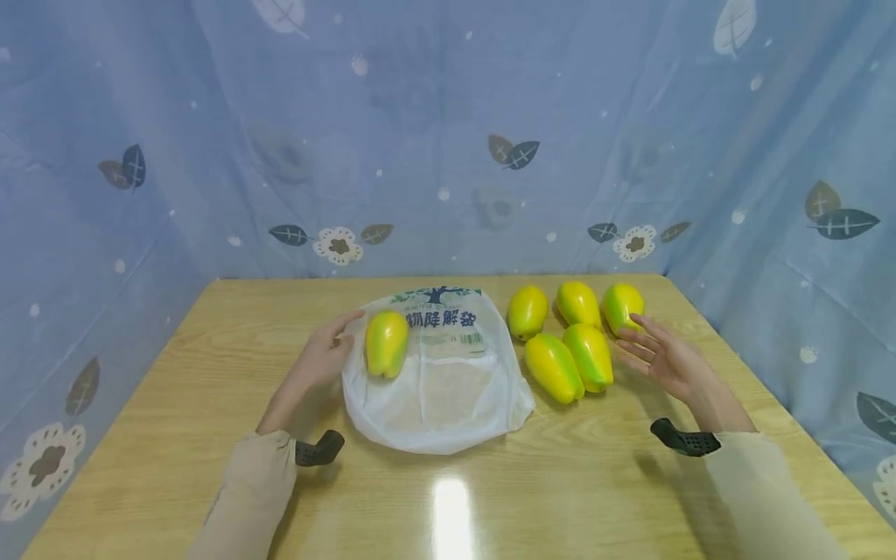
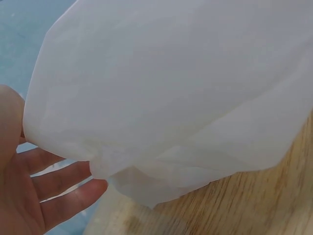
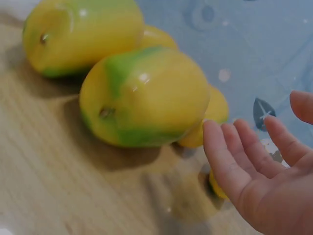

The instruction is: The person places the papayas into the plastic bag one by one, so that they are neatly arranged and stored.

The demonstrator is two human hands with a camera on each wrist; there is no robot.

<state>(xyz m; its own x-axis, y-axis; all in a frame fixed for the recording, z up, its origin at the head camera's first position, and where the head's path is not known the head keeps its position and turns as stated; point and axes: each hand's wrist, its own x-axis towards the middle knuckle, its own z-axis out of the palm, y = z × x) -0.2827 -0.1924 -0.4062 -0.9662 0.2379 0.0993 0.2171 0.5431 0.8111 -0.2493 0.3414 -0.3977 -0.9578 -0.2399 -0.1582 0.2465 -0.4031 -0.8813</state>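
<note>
Papayas (image 1: 589, 358) in cluster lie just left of spread, empty right hand (image 1: 668, 362), axes mostly front-to-back, while relaxed-fingered left hand (image 1: 323, 355) touches plastic bag (image 1: 455, 400).

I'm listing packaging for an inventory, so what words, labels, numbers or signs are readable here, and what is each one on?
"物降解袋": on the white bag, in dark print; the fruit lying on it may cover more.
Smaller line above that, on the bag: too small and blurred to read.
Print by the bag's barcode: too small to read.
No other text shows.
</note>
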